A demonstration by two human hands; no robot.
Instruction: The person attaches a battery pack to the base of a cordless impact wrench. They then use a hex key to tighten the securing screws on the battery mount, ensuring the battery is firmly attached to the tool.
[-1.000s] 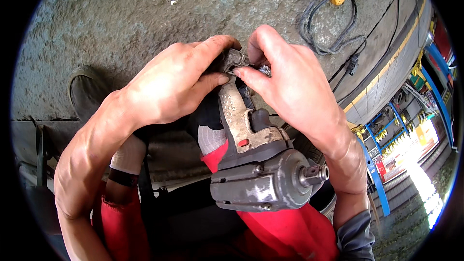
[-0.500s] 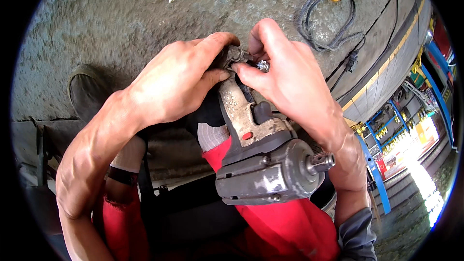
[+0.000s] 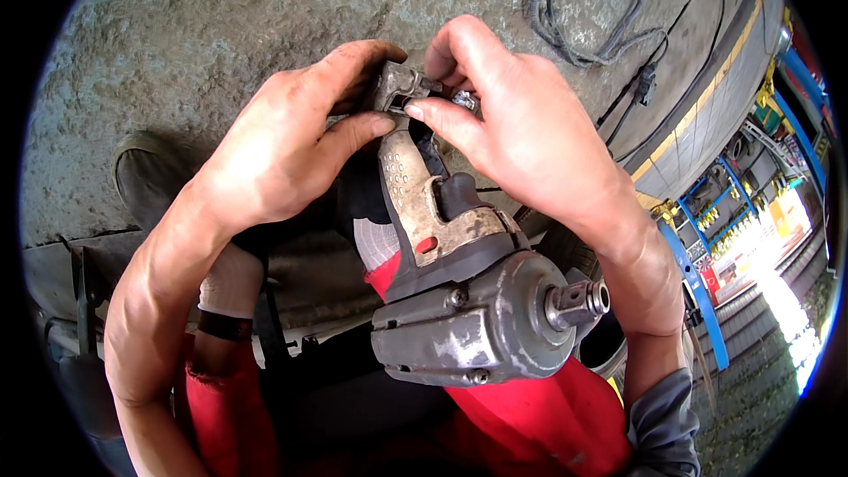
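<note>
Worn grey metal and a scuffed beige handle make up the impact wrench (image 3: 459,300), which lies across the person's lap on the red trousers (image 3: 530,424), with its heavy body low and its handle end pointing up and away. I think it rests there so that the legs carry the weight and both hands are free for the small work at the top. The square drive (image 3: 579,300) points to the person's right and carries no socket.

Up at the handle end, the left hand (image 3: 274,150) closes around the base of the handle; thumb and forefinger pinch it firmly, as it seems to keep it from turning. The right hand (image 3: 521,124) is also closed, its fingertips (image 3: 420,112) pressing on a small metal fitting (image 3: 459,102) at the same end. The fitting is mostly hidden by the fingers, so I cannot tell its exact shape.

Under everything is rough concrete floor (image 3: 221,18). A dark shoe (image 3: 146,177) stands at the left, and black cables (image 3: 574,18) lie coiled well apart, at the upper right.
</note>
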